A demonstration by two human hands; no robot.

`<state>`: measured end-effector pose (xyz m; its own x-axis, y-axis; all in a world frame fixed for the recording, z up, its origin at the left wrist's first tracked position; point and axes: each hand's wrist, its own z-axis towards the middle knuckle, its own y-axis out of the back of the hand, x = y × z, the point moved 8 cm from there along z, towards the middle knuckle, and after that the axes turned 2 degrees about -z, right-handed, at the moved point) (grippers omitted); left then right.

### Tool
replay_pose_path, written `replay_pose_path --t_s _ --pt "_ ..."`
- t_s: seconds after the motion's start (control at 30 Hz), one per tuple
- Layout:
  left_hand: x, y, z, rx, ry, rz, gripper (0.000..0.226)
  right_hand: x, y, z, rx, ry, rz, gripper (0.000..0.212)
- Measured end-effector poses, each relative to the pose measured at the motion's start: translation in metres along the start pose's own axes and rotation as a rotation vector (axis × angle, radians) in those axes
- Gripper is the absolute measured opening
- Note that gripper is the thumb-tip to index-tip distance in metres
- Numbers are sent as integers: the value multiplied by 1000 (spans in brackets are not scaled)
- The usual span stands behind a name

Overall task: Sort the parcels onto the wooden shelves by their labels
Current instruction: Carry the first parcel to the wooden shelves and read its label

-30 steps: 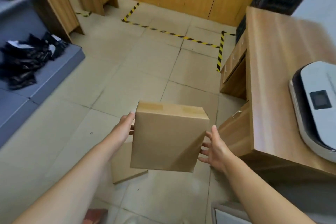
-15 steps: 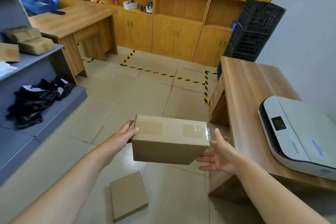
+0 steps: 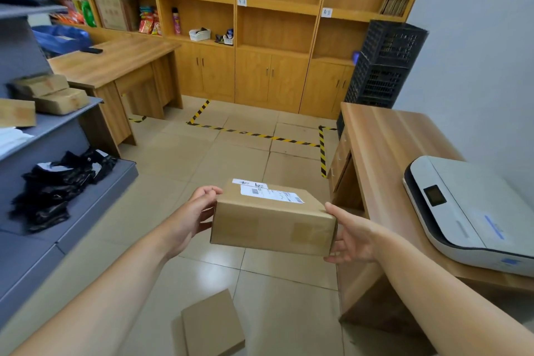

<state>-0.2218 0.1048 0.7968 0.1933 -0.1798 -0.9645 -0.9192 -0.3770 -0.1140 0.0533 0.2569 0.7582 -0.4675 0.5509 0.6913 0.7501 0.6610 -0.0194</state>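
Observation:
I hold a brown cardboard parcel (image 3: 271, 222) at waist height between both hands, its white shipping label facing up. My left hand (image 3: 193, 217) grips its left side, my right hand (image 3: 351, 237) presses its right side. The wooden shelves (image 3: 277, 6) stand along the far wall, with small white label tags on their edges. The two right-hand columns of shelves hold almost nothing. Another flat cardboard parcel (image 3: 212, 325) lies on the tiled floor below my arms.
A wooden desk (image 3: 384, 150) with a white machine (image 3: 474, 211) is close on my right. Black crates (image 3: 384, 66) are stacked in the far right corner. A grey rack (image 3: 57, 121) with boxes and black bags is at left. Another desk (image 3: 115, 61) stands beyond it.
My view has tilted up from the floor to the shelves. The parcel has turned in my hands, so its labelled face now points up.

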Motion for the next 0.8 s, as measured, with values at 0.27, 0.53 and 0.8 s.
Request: replay_pose_path --t_s 0.27,0.53,0.8 --pt "-3 0 5 -45 -40 -77 25 11 1 -13 -64 212 53 67" --pt "-6 -9 4 -34 -101 -28 77 25 8 -29 -92 384 107 90" --pt "-8 -12 7 -47 -135 49 82 43 10 -47 -127 434 95 69"
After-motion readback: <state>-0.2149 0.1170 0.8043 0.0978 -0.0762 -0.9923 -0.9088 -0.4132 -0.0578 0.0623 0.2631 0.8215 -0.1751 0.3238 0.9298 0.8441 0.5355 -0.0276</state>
